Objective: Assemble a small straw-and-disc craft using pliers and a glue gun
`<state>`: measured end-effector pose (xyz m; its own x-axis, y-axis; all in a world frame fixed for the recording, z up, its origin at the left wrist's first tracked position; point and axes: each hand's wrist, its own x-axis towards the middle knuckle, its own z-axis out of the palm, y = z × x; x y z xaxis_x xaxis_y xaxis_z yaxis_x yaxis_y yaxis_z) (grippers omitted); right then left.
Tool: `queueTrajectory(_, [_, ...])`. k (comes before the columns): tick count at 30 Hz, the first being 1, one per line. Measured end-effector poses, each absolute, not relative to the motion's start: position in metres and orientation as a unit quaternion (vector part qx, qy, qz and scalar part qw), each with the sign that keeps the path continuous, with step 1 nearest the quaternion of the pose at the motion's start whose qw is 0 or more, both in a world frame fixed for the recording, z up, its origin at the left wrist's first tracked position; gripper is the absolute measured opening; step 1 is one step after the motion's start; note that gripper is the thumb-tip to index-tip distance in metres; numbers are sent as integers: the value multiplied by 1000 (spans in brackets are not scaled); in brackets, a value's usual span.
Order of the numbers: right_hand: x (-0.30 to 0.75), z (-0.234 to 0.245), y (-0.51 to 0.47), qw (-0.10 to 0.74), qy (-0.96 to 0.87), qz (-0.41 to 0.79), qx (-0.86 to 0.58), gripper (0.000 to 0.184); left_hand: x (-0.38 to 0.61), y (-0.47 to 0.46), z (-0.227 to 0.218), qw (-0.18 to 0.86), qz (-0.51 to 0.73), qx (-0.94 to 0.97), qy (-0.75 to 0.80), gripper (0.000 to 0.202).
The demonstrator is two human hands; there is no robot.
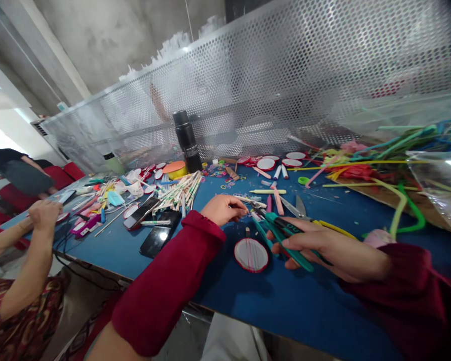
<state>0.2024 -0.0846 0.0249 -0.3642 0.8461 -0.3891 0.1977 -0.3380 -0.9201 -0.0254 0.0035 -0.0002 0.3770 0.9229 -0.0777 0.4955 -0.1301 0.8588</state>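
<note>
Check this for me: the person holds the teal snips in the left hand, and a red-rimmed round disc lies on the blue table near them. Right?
Not quite. The head view shows the teal snips in the right hand, not the left hand, which only pinches near their tips. The red-rimmed round disc does lie on the blue table near them.

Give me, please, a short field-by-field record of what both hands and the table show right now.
left hand: fingers pinched on something small at the tips of the green-handled snips; too small to identify
right hand: grips the green-handled snips, blades toward the left hand
nearest: red-rimmed disc, threads across it, flat on the blue table
behind: black bottle upright; pile of sticks; two phones
far right: coloured stems in a heap
backdrop: perforated metal screen
neighbour: co-worker's hand above the table's left end
</note>
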Motion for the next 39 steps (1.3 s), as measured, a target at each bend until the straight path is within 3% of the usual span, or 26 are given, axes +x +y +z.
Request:
queueTrajectory(4, [207,19,-81,230,-625,528,-528,57,-29,6,0,438,260,709,488,15])
queueTrajectory(8, [204,1,-81,237,-775,240,-534,76,-32,9,-3,428,260,714,489,15])
queueTrajectory(13, [196,-13,-88,186,-809,39,-556,76,-34,10,-1,403,270,728,485,20])
queueTrajectory(26, [205,6,-84,48,-737,-40,-673,66,-32,16,-11,310,237,801,453,14])
queueTrajectory(34, [205,7,-85,79,-741,-74,-662,64,-34,19,-15,362,273,770,449,15])
queueTrajectory(39, [209,1,-82,68,-747,-75,-657,63,-34,17,-15,329,268,784,454,14])
